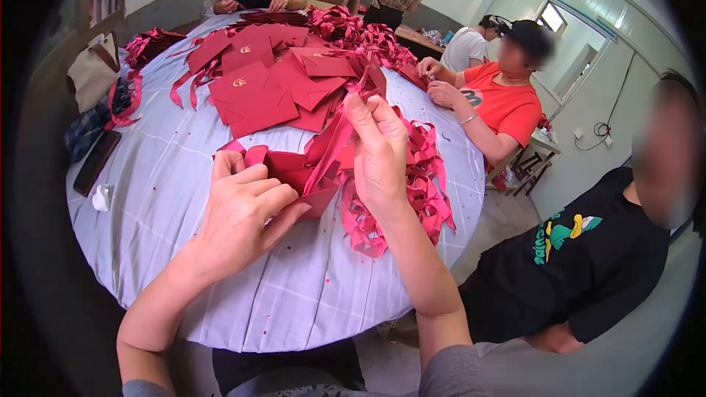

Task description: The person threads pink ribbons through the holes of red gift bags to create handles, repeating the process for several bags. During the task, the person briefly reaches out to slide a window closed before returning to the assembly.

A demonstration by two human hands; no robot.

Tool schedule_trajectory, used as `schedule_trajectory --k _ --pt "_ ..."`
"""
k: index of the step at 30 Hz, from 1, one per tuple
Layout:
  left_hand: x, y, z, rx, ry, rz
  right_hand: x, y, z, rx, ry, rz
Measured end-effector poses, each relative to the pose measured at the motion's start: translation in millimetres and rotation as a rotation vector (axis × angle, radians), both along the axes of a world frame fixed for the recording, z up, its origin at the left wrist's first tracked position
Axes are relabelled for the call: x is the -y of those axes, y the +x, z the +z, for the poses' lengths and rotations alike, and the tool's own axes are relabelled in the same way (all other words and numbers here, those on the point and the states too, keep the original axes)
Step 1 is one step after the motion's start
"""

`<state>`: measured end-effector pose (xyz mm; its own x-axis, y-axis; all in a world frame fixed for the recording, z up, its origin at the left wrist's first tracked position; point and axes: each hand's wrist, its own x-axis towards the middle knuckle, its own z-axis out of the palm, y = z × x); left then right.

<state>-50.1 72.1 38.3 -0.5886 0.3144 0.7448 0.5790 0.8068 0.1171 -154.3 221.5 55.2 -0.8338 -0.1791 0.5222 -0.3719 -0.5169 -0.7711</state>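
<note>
My left hand (246, 202) is closed on a small red paper bag (318, 200), its fingers at the bag's near left side. A pink ribbon (332, 148) rises from the bag to my right hand (379, 143), which pinches it between thumb and fingers above the bag's right side. Just beyond my hands lies a pile of flat red bags (254, 95), some with a gold mark. Loose pink ribbons (423, 184) are heaped to the right of the bag, partly behind my right forearm.
The round table (158, 213) has a pale cloth. A dark case (97, 163), white tissue (101, 198) and beige bag (94, 73) lie at left. Co-workers handle red pieces at the far and right sides. Another person (581, 257) stands close at right.
</note>
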Motion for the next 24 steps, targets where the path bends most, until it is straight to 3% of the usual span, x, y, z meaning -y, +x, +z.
schedule_trajectory --k 11,13,17,20,24 --pt "-0.7 10.8 9.2 0.063 0.122 -0.065 4.1 -5.5 -4.9 0.07 0.013 0.052" --pt "1.0 8.2 4.1 0.119 0.15 -0.062 1.1 -9.4 -9.5 0.28 0.066 0.186" --pt "5.3 5.7 3.5 0.124 0.145 -0.013 -14.7 -20.3 -15.8 0.321 0.223 0.556" --pt "7.7 3.9 3.8 0.136 0.155 -0.001 -16.0 -13.0 -14.8 0.191 0.294 0.558" --pt "8.4 3.1 2.2 0.211 0.17 0.003 -12.8 -17.0 -22.7 0.207 0.321 0.466"
